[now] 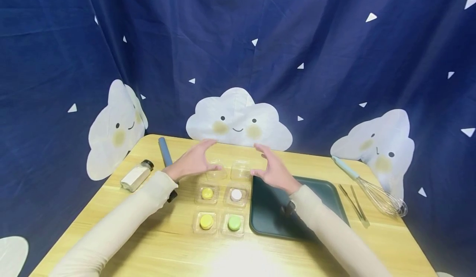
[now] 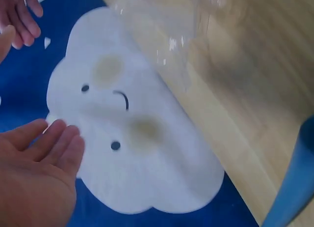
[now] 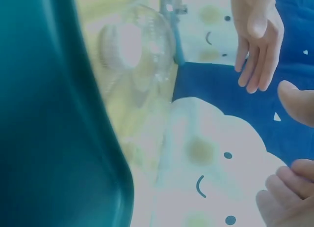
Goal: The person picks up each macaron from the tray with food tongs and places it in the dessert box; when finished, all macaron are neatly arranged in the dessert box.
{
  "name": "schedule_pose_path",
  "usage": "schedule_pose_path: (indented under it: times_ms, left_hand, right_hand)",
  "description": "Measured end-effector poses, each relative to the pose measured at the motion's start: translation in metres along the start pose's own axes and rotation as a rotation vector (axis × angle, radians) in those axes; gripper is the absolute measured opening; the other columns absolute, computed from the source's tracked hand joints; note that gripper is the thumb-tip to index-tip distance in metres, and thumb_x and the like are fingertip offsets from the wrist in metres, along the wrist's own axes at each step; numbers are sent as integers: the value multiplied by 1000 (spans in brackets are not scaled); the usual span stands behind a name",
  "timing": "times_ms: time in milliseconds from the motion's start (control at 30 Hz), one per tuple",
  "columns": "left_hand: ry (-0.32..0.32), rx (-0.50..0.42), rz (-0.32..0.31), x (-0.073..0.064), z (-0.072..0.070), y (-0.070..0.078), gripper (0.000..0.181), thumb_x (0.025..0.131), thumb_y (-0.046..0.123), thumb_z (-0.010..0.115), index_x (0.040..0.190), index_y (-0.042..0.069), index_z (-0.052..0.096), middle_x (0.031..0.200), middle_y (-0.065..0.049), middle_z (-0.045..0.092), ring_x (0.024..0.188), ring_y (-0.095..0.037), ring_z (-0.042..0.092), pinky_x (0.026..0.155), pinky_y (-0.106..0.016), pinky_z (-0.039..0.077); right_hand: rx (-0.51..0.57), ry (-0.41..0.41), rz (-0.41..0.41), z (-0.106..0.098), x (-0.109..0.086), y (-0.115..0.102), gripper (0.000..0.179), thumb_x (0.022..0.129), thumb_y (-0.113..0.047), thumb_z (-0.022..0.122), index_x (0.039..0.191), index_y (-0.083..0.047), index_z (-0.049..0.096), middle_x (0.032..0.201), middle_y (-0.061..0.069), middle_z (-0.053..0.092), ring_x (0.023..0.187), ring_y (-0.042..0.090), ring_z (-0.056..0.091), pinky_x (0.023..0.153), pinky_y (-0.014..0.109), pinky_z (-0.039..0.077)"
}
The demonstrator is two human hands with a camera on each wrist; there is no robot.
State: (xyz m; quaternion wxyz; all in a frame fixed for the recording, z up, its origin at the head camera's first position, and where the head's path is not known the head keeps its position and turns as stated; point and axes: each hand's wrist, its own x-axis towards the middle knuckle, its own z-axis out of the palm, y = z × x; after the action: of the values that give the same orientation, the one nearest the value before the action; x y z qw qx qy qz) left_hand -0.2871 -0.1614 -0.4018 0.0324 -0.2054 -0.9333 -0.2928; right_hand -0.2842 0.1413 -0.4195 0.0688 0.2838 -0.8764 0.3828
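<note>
Both hands are raised over the back of the table, palms facing each other with a gap between them. My left hand [image 1: 194,159] has loosely bent fingers and holds nothing; a clear plastic box [image 1: 217,171] lies beside its thumb. Likewise without anything in it, my right hand [image 1: 274,168] hovers at the back left corner of the dark tray [image 1: 297,223], near a second clear box [image 1: 241,170]. Closer to me, clear boxes hold a yellow macaron [image 1: 207,193], a white macaron [image 1: 236,194], another yellow macaron [image 1: 206,222] and a green macaron [image 1: 234,223].
On the left lie a jar of white powder [image 1: 136,177] with a black lid and a blue-handled tool [image 1: 165,151], partly behind the left arm. Right of the tray are metal tongs [image 1: 355,206] and a whisk [image 1: 375,192]. A blue cloud-print curtain [image 1: 238,53] hangs behind the table.
</note>
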Motion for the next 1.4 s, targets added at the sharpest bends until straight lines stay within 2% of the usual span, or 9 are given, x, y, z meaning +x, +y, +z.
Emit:
schedule_pose_path:
  times_ms: [100, 233, 400, 633, 800, 900, 1067, 1167, 1400]
  left_hand:
    - [53, -68, -18, 5, -10, -8, 103, 77, 48, 85, 158, 10, 34, 163, -13, 37, 152, -35, 34, 125, -55, 31]
    - [117, -160, -20, 10, -18, -21, 106, 75, 45, 87, 159, 14, 31, 163, -12, 37, 150, -36, 36, 123, -56, 33]
    - [120, -292, -10, 13, -20, -40, 105, 78, 44, 87, 161, 16, 28, 165, -10, 35, 153, -34, 32, 127, -50, 29]
    - [34, -427, -44, 13, -5, -65, 101, 83, 39, 84, 161, 11, 25, 167, -12, 32, 155, -38, 27, 129, -50, 24]
    - [-46, -437, -68, 17, 13, -77, 99, 84, 31, 83, 160, 6, 25, 165, -17, 33, 154, -38, 29, 129, -50, 24]
    - [-106, -427, -88, 18, 20, -78, 96, 86, 27, 82, 160, 3, 25, 165, -19, 33, 152, -41, 31, 128, -53, 26]
    - [-209, -426, -134, 13, 30, -75, 95, 88, 26, 79, 161, 4, 23, 166, -18, 30, 152, -43, 30, 126, -56, 28]
    - [-222, -430, -151, 10, 35, -76, 96, 86, 28, 81, 160, 3, 25, 164, -18, 34, 152, -40, 31, 126, -55, 28]
    - [-230, -445, -154, 9, 41, -80, 94, 85, 28, 82, 158, 0, 29, 159, -23, 42, 149, -43, 36, 125, -55, 30]
  right_hand:
    - [106, 53, -18, -2, 11, 1, 88, 82, -9, 84, 155, -2, 34, 160, 15, 41, 147, 33, 42, 123, 47, 38]
    - [218, 93, -30, -3, 26, 2, 90, 82, -1, 82, 157, -2, 31, 161, 17, 39, 151, 32, 37, 124, 46, 35]
    - [258, 63, -29, -1, 47, 1, 92, 82, -4, 82, 158, -6, 30, 164, 15, 35, 153, 31, 33, 126, 45, 33]
    - [144, -97, 54, 18, 79, -1, 99, 83, -12, 83, 162, -12, 24, 168, 11, 29, 154, 31, 32, 126, 48, 32]
    - [-8, -271, 19, 37, 95, 6, 99, 83, -21, 84, 161, -7, 24, 167, 14, 29, 155, 33, 29, 129, 47, 25]
    - [-63, -399, 1, 47, 101, 9, 99, 81, -18, 84, 160, -6, 26, 166, 14, 31, 154, 32, 30, 130, 47, 24]
    - [-106, -560, 42, 64, 103, 10, 99, 79, -13, 84, 160, -10, 27, 166, 13, 33, 154, 31, 32, 129, 47, 25]
    - [-118, -602, 62, 72, 100, 9, 100, 78, -12, 84, 160, -10, 27, 166, 12, 33, 154, 32, 31, 129, 49, 25]
    - [-141, -627, 55, 82, 99, 9, 100, 78, -11, 84, 160, -8, 26, 165, 13, 33, 152, 33, 35, 129, 50, 24]
